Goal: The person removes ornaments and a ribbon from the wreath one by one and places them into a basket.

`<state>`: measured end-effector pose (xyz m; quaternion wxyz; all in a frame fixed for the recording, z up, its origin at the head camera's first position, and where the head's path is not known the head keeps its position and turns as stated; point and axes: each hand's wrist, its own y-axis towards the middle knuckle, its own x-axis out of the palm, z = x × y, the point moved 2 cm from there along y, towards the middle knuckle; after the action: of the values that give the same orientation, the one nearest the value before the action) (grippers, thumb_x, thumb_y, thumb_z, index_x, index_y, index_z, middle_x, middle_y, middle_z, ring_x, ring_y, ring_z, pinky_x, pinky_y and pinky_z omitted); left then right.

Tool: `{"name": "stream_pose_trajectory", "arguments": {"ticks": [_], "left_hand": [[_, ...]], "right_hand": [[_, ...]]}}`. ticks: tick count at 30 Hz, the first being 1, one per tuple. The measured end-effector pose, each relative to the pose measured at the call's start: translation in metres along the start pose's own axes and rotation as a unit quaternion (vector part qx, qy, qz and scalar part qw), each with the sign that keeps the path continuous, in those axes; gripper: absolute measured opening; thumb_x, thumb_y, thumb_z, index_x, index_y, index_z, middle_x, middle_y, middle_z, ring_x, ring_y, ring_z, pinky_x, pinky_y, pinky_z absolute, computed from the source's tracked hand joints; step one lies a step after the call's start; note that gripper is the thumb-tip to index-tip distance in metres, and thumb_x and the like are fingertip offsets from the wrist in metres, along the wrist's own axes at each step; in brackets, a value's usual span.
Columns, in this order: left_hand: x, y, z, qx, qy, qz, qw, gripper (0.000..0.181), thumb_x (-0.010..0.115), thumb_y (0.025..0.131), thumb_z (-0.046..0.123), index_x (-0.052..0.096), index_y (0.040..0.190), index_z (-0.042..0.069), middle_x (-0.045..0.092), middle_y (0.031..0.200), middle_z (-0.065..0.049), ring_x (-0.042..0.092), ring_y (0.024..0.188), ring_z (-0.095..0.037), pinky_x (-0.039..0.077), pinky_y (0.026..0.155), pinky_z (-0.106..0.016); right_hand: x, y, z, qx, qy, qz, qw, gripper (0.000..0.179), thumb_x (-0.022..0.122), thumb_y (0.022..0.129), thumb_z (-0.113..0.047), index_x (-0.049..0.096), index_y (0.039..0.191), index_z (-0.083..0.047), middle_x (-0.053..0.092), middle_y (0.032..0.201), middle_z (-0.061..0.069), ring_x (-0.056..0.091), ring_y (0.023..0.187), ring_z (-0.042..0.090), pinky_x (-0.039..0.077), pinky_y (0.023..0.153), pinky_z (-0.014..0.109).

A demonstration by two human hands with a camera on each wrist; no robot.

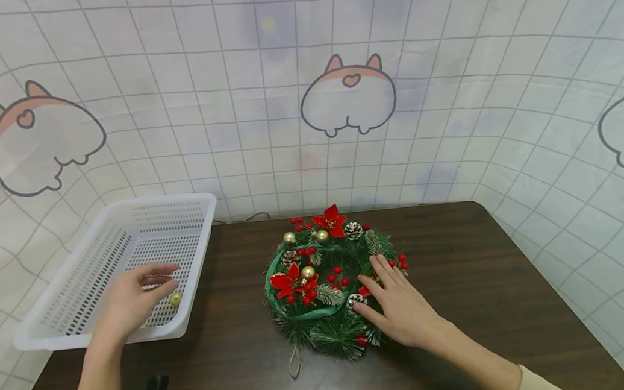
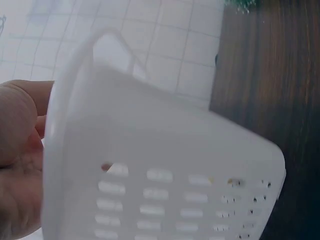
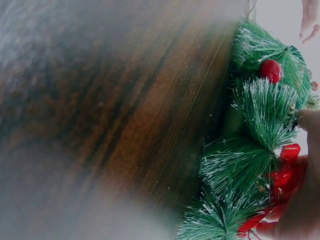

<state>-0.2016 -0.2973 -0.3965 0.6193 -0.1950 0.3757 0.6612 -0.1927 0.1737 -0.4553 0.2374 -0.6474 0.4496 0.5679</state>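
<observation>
A green Christmas wreath (image 1: 335, 332) lies on the table, set with red poinsettias (image 1: 331, 221), red berries, pinecones (image 1: 353, 231), gold balls (image 1: 308, 272) and a green ribbon (image 1: 273, 294). On its right side rests my right hand (image 1: 404, 309), fingers spread over the greenery. In the right wrist view, part of that hand shows beside a red flower (image 3: 289, 177). My left hand (image 1: 129, 301) hovers over the white plastic basket (image 1: 198, 275), thumb and fingers apart with nothing seen between them. Below the fingertips a gold ball (image 1: 175, 299) sits in the basket.
A dark wood-grain table (image 1: 441, 252) carries the wreath and the basket. Behind it hangs a white grid-patterned cloth (image 1: 241, 121) with cartoon animals. A twine loop (image 1: 294, 363) sticks out from the wreath's near edge. The basket's perforated wall (image 2: 150, 135) fills much of the left wrist view.
</observation>
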Motion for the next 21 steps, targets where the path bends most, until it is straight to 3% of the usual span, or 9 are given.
{"name": "stream_pose_trajectory", "arguments": {"ticks": [4,11,15,21], "left_hand": [[0.006,0.002,0.010,0.016,-0.015,0.012,0.9997,0.032,0.077,0.095,0.018,0.072,0.122,0.002,0.071,0.117,-0.017,0.068,0.102,-0.029,0.049,0.080,-0.009],[0.019,0.002,0.030,0.040,-0.044,0.022,0.9980,0.026,0.077,0.095,0.016,0.074,0.119,0.007,0.071,0.115,-0.010,0.066,0.098,-0.016,0.049,0.083,-0.007],[0.029,0.003,0.040,0.063,-0.058,0.023,0.9961,0.023,0.078,0.093,0.009,0.074,0.115,0.007,0.070,0.114,-0.007,0.065,0.097,-0.012,0.053,0.084,-0.014],[0.046,0.006,0.053,0.087,-0.082,0.011,0.9928,0.022,0.079,0.090,0.003,0.074,0.111,0.006,0.070,0.110,-0.005,0.067,0.097,-0.020,0.059,0.088,-0.041]], "right_hand": [[0.000,0.000,0.000,0.000,0.004,-0.001,1.0000,0.068,0.050,0.105,-0.056,0.055,0.146,-0.002,0.024,0.163,0.027,0.016,0.153,0.042,0.022,0.120,0.060],[0.000,0.001,0.000,0.003,0.003,-0.008,1.0000,0.068,0.048,0.105,-0.056,0.054,0.147,-0.003,0.023,0.164,0.027,0.014,0.153,0.041,0.021,0.120,0.059],[0.001,0.000,0.001,0.004,0.001,-0.009,1.0000,0.069,0.048,0.105,-0.057,0.054,0.148,-0.004,0.023,0.164,0.026,0.014,0.154,0.040,0.021,0.120,0.058],[0.001,0.001,0.001,0.003,0.000,-0.006,1.0000,0.069,0.048,0.105,-0.058,0.054,0.147,-0.003,0.023,0.164,0.026,0.014,0.154,0.040,0.021,0.120,0.058]]}}
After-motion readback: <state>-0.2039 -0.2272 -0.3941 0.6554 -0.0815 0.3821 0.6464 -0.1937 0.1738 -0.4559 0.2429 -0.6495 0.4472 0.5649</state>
